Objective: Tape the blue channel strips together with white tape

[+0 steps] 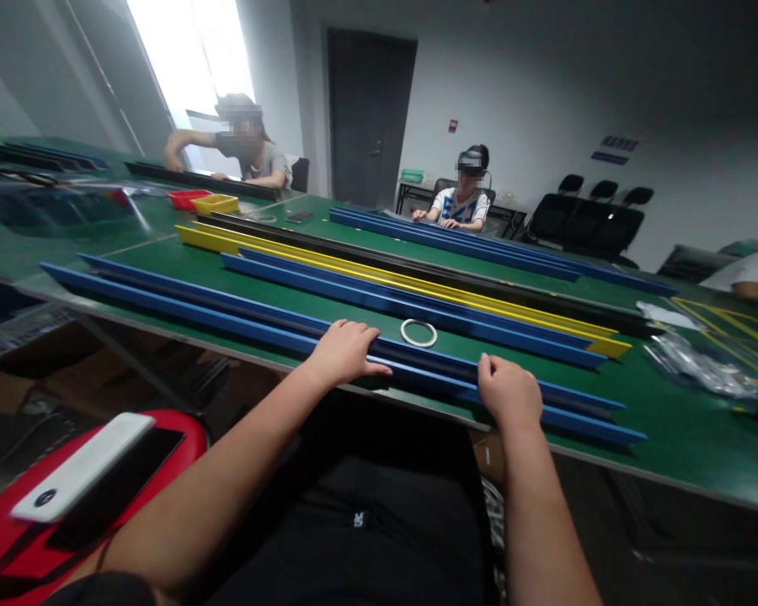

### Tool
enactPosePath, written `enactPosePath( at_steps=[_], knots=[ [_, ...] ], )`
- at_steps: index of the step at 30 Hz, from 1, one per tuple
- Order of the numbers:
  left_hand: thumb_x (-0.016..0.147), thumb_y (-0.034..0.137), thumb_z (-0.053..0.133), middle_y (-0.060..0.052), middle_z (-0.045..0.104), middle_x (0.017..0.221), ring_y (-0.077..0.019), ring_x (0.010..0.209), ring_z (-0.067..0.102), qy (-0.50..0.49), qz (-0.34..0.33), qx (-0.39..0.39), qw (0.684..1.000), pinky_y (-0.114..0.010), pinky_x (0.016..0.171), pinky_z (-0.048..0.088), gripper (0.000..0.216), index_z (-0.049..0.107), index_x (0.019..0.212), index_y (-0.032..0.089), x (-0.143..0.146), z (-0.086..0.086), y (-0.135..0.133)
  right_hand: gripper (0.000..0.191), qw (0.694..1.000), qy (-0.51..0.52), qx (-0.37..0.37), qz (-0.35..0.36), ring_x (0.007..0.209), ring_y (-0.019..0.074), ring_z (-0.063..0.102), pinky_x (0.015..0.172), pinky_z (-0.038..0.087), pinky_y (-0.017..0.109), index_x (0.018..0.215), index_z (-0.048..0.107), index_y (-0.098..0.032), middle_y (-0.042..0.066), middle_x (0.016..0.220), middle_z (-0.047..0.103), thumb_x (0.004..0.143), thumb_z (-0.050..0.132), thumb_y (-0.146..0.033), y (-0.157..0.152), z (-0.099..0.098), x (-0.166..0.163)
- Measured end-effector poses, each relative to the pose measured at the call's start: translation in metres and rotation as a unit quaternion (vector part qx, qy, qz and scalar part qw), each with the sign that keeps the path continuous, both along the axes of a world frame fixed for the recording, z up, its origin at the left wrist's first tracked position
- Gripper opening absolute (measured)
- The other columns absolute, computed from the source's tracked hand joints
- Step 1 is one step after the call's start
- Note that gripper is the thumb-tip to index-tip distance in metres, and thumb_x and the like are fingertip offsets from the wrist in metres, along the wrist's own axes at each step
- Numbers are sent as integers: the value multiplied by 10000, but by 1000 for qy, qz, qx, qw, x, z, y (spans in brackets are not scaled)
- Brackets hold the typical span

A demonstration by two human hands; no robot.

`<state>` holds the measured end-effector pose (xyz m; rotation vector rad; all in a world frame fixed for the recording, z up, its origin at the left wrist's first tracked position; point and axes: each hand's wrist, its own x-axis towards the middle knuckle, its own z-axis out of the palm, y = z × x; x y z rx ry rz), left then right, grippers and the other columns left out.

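Observation:
A long blue channel (183, 310) with a black strip inside lies along the near edge of the green table (682, 429). My left hand (344, 349) rests on top of it, fingers curled over the far side and thumb along the near side. My right hand (509, 391) grips the same channel a little further right, fingers wrapped over its top. A white tape ring (418, 332) lies flat on the table just beyond the channel, between my two hands.
Further blue (379, 296), yellow (385, 278) and black (429, 273) channels lie across the table. Red and yellow bins (215, 202) stand at far left. Plastic bags (701, 362) lie at right. Two other people sit across; a red stool with phones (88, 471) is at my left.

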<state>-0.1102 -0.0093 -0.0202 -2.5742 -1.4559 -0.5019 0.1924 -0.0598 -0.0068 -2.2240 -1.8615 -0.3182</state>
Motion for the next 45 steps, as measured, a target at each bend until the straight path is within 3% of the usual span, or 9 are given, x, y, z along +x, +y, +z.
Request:
enactPosePath(
  at_steps=[6, 12, 15, 20, 24, 28, 32, 38, 45],
  knots=[
    [671, 801, 627, -115, 678, 1006, -303, 1000, 609, -11, 20, 22, 999, -414, 921, 385, 722, 623, 1052, 188, 23, -6, -7, 577, 998, 7, -46, -29, 795, 226, 645, 693, 368, 314, 860, 725, -213, 114, 887, 731, 996, 241, -496, -2, 7, 22],
    [712, 822, 553, -131, 666, 967, -308, 958, 608, -41, 6, 33, 999, -437, 891, 385, 729, 623, 990, 152, 84, -8, -17, 446, 997, -44, 30, 50, 865, 218, 636, 764, 367, 318, 883, 715, -188, 103, 924, 727, 992, 334, -394, 1, -2, -32],
    [743, 799, 545, -135, 667, 961, -305, 958, 607, -43, 8, 26, 999, -435, 897, 383, 713, 624, 1014, 144, 99, -7, -19, 420, 996, -49, 70, 32, 856, 211, 627, 767, 352, 322, 847, 710, -173, 95, 892, 724, 988, 357, -353, 1, -9, -46],
    [745, 751, 605, -111, 649, 1110, -277, 1056, 579, -43, -37, 24, 998, -389, 938, 378, 707, 578, 1180, 194, 77, -2, -22, 437, 994, -42, 98, 23, 836, 207, 620, 755, 337, 329, 837, 721, -189, 80, 868, 721, 991, 352, -366, 1, -15, -23],
    [712, 761, 630, -108, 647, 1106, -296, 1094, 554, -47, 31, 31, 998, -441, 1016, 320, 713, 585, 1158, 206, 49, -3, -19, 454, 997, -32, 72, -19, 815, 208, 622, 719, 333, 326, 855, 733, -203, 83, 879, 724, 987, 335, -379, 2, -13, 13],
    [669, 779, 649, -112, 643, 1029, -293, 1027, 561, -45, 37, 40, 998, -406, 925, 360, 723, 604, 1063, 174, 47, -8, -16, 475, 999, -2, 18, -34, 810, 210, 620, 684, 335, 316, 881, 741, -222, 91, 912, 730, 986, 319, -412, 4, -7, 34],
    [627, 838, 611, -119, 630, 977, -295, 977, 558, -62, 47, 55, 995, -406, 893, 364, 790, 611, 1034, 161, 66, -11, -19, 489, 999, 12, -11, -52, 763, 214, 612, 654, 324, 316, 835, 738, -219, 99, 876, 729, 982, 323, -431, 7, -1, 15],
    [662, 842, 573, -131, 629, 968, -301, 981, 563, -74, 39, 46, 995, -416, 876, 366, 780, 619, 1029, 155, 93, -13, -22, 445, 998, -23, 54, 17, 815, 213, 617, 721, 332, 322, 826, 723, -183, 111, 881, 724, 985, 364, -390, 8, -7, -37],
    [793, 719, 579, -110, 635, 1124, -275, 1087, 560, -57, -45, 37, 997, -399, 932, 361, 663, 568, 1223, 214, 69, -5, -23, 482, 993, -36, 109, -8, 802, 214, 613, 727, 327, 334, 791, 720, -175, 97, 845, 721, 993, 333, -376, 7, -16, -25]
  ],
)
